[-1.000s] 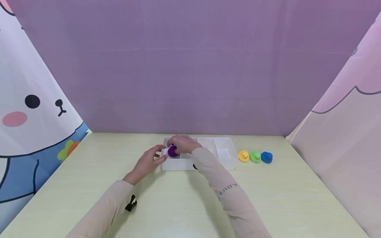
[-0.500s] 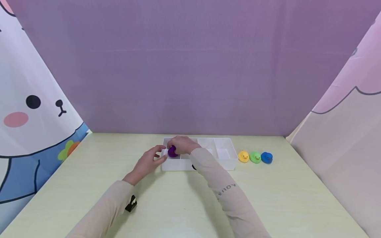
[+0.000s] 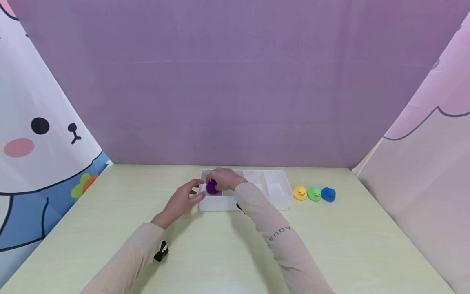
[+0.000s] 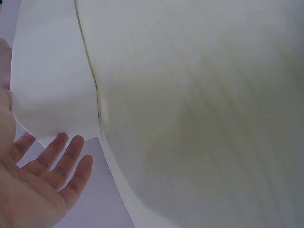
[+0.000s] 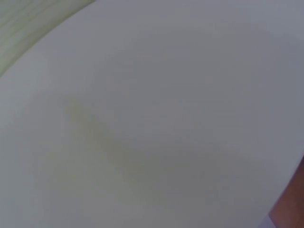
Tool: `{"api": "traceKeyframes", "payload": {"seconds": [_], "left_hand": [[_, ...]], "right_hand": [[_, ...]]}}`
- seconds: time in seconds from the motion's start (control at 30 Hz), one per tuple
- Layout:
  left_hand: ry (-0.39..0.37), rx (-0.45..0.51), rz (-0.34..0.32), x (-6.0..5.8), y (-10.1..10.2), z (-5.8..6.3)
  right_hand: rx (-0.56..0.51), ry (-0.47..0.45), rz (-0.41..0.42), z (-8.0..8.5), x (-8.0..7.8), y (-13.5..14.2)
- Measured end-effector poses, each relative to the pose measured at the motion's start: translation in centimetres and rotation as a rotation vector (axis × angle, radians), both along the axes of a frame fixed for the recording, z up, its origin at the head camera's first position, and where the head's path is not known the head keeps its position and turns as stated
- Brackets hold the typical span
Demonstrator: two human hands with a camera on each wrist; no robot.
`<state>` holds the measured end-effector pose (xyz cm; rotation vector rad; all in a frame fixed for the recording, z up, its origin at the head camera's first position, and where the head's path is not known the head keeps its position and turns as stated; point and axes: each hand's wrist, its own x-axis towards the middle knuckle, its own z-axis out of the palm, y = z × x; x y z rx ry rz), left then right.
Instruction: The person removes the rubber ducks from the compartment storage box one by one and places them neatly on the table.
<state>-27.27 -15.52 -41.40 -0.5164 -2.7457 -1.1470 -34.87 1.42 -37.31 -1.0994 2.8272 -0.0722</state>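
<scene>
Over the leftmost part of the white divided box point(image 3: 246, 204), my right hand point(image 3: 226, 179) grips a small purple rubber duck point(image 3: 211, 187), which the fingers partly cover. My left hand point(image 3: 181, 203) is at the box's left end, thumb and fingers spread around that end. In the left wrist view, the fingers of the left hand point(image 4: 35, 185) extend loosely beside the box's white wall point(image 4: 54, 71); whether they press on it I cannot tell. The right wrist view is mostly filled by the box's pale wall point(image 5: 166, 95), with a sliver of the right hand point(image 5: 289, 204) at its edge.
Right of the box, a yellow duck point(image 3: 300, 192), a green duck point(image 3: 314, 194) and a blue duck point(image 3: 328, 194) stand in a row on the pale wooden table point(image 3: 367, 245). A purple cloth point(image 3: 235, 81) hangs behind, and printed cloths flank both sides.
Almost nothing differs. The right hand has shifted very slightly lower with the purple rubber duck; the left hand stays at the box's end.
</scene>
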Motion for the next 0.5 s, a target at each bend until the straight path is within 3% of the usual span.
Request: {"api": "traceKeyframes", "payload": {"seconds": [0.5], "left_hand": [[-0.001, -0.003, -0.004, -0.33, 0.19, -0.27]], "right_hand": [[-0.012, 0.044, 0.061, 0.39, -0.01, 0.59]]}}
